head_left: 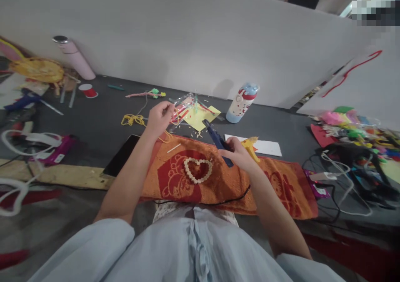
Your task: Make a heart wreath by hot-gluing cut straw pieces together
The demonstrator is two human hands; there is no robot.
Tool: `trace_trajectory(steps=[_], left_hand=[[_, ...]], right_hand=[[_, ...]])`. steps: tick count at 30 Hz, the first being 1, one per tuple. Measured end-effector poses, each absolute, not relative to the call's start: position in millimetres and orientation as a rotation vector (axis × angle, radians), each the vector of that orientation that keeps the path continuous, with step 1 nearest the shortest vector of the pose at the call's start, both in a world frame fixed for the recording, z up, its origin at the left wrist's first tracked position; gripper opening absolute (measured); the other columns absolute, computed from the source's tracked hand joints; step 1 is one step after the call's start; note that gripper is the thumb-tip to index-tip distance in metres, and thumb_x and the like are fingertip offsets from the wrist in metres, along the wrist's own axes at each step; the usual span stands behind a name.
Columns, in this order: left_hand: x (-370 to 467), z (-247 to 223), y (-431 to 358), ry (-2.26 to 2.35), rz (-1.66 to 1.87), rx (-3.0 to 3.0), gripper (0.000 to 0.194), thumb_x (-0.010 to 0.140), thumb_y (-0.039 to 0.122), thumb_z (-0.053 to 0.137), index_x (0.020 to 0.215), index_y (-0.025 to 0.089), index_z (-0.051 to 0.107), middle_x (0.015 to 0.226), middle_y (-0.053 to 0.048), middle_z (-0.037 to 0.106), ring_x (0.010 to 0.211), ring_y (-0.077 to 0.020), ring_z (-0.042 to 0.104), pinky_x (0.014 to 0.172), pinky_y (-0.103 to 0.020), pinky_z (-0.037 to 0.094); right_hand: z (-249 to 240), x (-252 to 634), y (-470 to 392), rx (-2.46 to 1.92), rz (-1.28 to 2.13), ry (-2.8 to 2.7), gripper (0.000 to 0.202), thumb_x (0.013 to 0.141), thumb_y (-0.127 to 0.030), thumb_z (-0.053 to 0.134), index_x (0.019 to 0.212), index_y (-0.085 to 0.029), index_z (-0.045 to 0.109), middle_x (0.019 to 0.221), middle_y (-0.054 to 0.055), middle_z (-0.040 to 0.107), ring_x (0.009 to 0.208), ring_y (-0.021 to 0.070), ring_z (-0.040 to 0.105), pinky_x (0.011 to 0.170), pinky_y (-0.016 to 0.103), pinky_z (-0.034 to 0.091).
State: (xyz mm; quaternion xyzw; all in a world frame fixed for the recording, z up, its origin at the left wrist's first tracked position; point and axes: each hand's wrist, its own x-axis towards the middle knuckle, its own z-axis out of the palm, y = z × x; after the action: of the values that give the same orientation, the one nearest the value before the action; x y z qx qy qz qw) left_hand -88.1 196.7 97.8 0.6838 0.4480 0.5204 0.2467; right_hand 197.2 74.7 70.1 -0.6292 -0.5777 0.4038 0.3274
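My left hand is raised over the far edge of the orange towel, fingers pinched on a thin yellow cord that loops below it. A tangle of yellow cord lies to its left. My right hand grips a dark blue tool with a narrow dark tip pointing away and left; its exact kind is unclear. Between my hands, a heart-shaped ring of pale small pieces lies on the orange towel. Beside my right hand is a yellow tool, partly hidden. A thin white stick rests on the towel.
Pale scraps surround a yellow paper and a clear plastic bag. A patterned bottle and pink flask stand near the wall. A black tablet lies left. Craft materials and cables crowd the right.
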Motion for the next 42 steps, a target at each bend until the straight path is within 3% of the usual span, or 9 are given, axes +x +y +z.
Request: trace_trajectory(steps=[5, 11, 18, 23, 25, 28, 31, 34, 42], left_hand=[[-102, 82, 168, 1.341, 1.224, 1.864, 0.033, 0.088, 0.044, 0.048, 0.073, 0.017, 0.061, 0.063, -0.001, 0.059, 0.06, -0.0131, 0.054, 0.06, -0.024, 0.039], [-112, 74, 130, 1.398, 1.029, 2.01, 0.034, 0.091, 0.041, 0.044, 0.072, 0.017, 0.06, 0.063, 0.001, 0.058, 0.057, -0.0124, 0.051, 0.055, -0.024, 0.035], [-114, 75, 94, 1.368, 0.991, 2.346, 0.024, 0.094, 0.03, 0.047, 0.082, 0.017, 0.064, 0.091, -0.008, 0.068, 0.095, -0.021, 0.06, 0.089, -0.038, 0.045], [-104, 79, 69, 1.374, 1.027, 2.438, 0.021, 0.094, 0.029, 0.049, 0.083, 0.018, 0.063, 0.095, -0.007, 0.068, 0.096, -0.0209, 0.058, 0.091, -0.039, 0.046], [-100, 81, 60, 1.409, 1.053, 2.449, 0.022, 0.095, 0.03, 0.049, 0.082, 0.018, 0.063, 0.092, -0.007, 0.067, 0.093, -0.0202, 0.057, 0.089, -0.037, 0.047], [-96, 82, 47, 1.489, 1.071, 2.485, 0.023, 0.095, 0.03, 0.049, 0.081, 0.019, 0.064, 0.085, -0.005, 0.064, 0.086, -0.0192, 0.054, 0.083, -0.035, 0.047], [-95, 81, 38, 1.583, 1.08, 2.49, 0.024, 0.096, 0.031, 0.048, 0.083, 0.019, 0.065, 0.082, -0.005, 0.061, 0.081, -0.0183, 0.053, 0.077, -0.032, 0.046], [-98, 82, 32, 1.607, 1.096, 2.464, 0.025, 0.096, 0.032, 0.046, 0.084, 0.019, 0.065, 0.079, -0.004, 0.059, 0.078, -0.0178, 0.052, 0.074, -0.031, 0.044], [-112, 90, 23, 1.558, 1.223, 2.251, 0.023, 0.097, 0.032, 0.044, 0.092, 0.02, 0.064, 0.09, -0.006, 0.068, 0.089, -0.0187, 0.06, 0.082, -0.033, 0.048]], right_hand=[[52, 191, 145, -2.073, 0.392, -1.889, 0.052, 0.071, -0.057, 0.064, 0.101, -0.021, 0.044, 0.099, 0.01, 0.061, 0.091, 0.0266, 0.059, 0.077, 0.035, 0.044], [35, 173, 191, -2.071, 0.241, -2.079, 0.055, 0.072, -0.047, 0.067, 0.109, -0.012, 0.047, 0.109, 0.02, 0.061, 0.106, 0.0344, 0.059, 0.087, 0.039, 0.043], [20, 169, 192, -2.092, 0.102, -2.219, 0.066, 0.074, -0.056, 0.067, 0.115, -0.008, 0.048, 0.112, 0.025, 0.059, 0.111, 0.0389, 0.057, 0.09, 0.044, 0.043], [27, 163, 182, -2.036, -0.006, -2.272, 0.076, 0.074, -0.062, 0.066, 0.122, -0.006, 0.049, 0.121, 0.028, 0.057, 0.117, 0.0411, 0.053, 0.097, 0.048, 0.039], [42, 153, 171, -1.846, 0.091, -2.278, 0.072, 0.077, -0.059, 0.064, 0.125, -0.008, 0.05, 0.127, 0.027, 0.055, 0.121, 0.0399, 0.051, 0.101, 0.05, 0.038], [73, 129, 144, -1.322, 0.639, -2.282, 0.045, 0.089, -0.045, 0.051, 0.125, -0.018, 0.054, 0.124, 0.015, 0.061, 0.11, 0.0276, 0.06, 0.094, 0.042, 0.047], [99, 104, 111, -0.864, 1.139, -2.414, 0.028, 0.089, -0.036, 0.052, 0.111, -0.024, 0.064, 0.095, 0.004, 0.069, 0.083, 0.0183, 0.063, 0.074, 0.032, 0.05], [108, 85, 90, -0.803, 1.221, -2.42, 0.02, 0.083, -0.029, 0.06, 0.101, -0.023, 0.066, 0.072, -0.003, 0.062, 0.06, 0.0122, 0.052, 0.056, 0.026, 0.041], [106, 68, 89, -0.758, 1.64, -2.273, 0.027, 0.085, -0.041, 0.061, 0.071, -0.018, 0.059, 0.062, -0.003, 0.058, 0.057, 0.011, 0.051, 0.053, 0.024, 0.039]])
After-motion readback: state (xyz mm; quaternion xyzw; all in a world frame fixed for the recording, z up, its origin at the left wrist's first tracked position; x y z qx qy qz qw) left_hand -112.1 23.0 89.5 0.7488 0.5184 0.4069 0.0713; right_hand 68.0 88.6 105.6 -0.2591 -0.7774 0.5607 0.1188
